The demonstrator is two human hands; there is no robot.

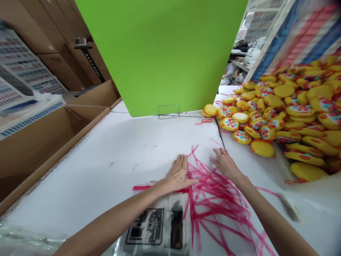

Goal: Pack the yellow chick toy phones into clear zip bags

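My left hand (179, 174) lies flat on the white tabletop (106, 170), fingers together and thumb stretched to the right. Its thumb reaches the left edge of a loose tangle of thin pink strips (210, 192). On the far right side of that tangle is my right hand (226, 165), its fingers loosely spread and slightly bent, with nothing visible in them. Beneath my left forearm is a stack of clear plastic bags (165, 227) with black print. A pink band (142, 187) runs along their far edge, partly covered by my left hand and wrist.
A large heap of yellow rounded items (282, 106) with colourful dots and red cord loops fills the right side. A green board (165, 57) stands at the back behind a small wire stand (168, 111). Open cardboard boxes (53, 138) line the left edge.
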